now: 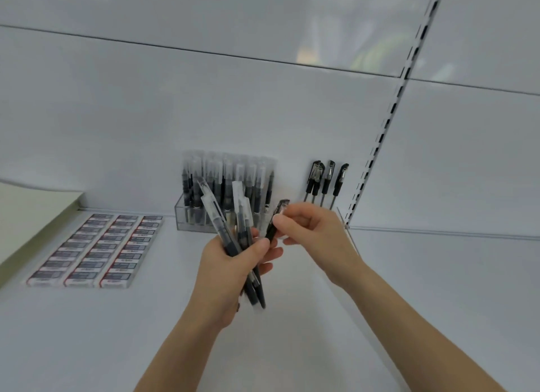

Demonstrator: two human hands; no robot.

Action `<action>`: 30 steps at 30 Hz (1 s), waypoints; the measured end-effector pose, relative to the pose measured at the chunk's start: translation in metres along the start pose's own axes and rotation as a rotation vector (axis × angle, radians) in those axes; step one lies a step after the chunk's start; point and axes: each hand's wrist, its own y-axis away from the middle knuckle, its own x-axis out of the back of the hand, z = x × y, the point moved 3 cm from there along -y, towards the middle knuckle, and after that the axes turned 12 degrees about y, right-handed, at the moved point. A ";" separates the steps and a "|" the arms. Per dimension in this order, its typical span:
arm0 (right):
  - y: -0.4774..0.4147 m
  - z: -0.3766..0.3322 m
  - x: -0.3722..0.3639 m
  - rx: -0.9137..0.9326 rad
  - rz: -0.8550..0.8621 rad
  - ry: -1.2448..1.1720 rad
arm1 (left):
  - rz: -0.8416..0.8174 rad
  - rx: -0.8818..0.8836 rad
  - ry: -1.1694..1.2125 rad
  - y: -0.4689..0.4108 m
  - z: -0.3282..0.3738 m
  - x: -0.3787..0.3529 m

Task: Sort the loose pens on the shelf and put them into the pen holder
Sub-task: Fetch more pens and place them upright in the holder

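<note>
The left hand [228, 269] is wrapped round a bundle of clear-capped pens [217, 218], which fan upward above the shelf [409, 275]. Just beside it, the right hand [318, 231] pinches a single black pen [276, 219] between thumb and fingertips. Behind both, against the back wall, a clear pen holder [182, 216] stands packed with upright capped pens [228, 175]. To its right stand four black pens [325, 178], their base hidden by the right hand. Rows of boxed erasers [93, 248] lie at the left.
</note>
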 end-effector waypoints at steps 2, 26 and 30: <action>0.001 0.003 0.002 -0.027 0.002 -0.020 | -0.014 -0.001 -0.004 -0.001 -0.001 -0.002; -0.054 0.024 0.086 0.006 0.583 0.212 | 0.097 -0.019 -0.147 -0.011 -0.006 0.006; -0.064 0.027 0.075 0.027 0.506 0.275 | 0.088 -0.010 -0.106 -0.010 -0.006 0.005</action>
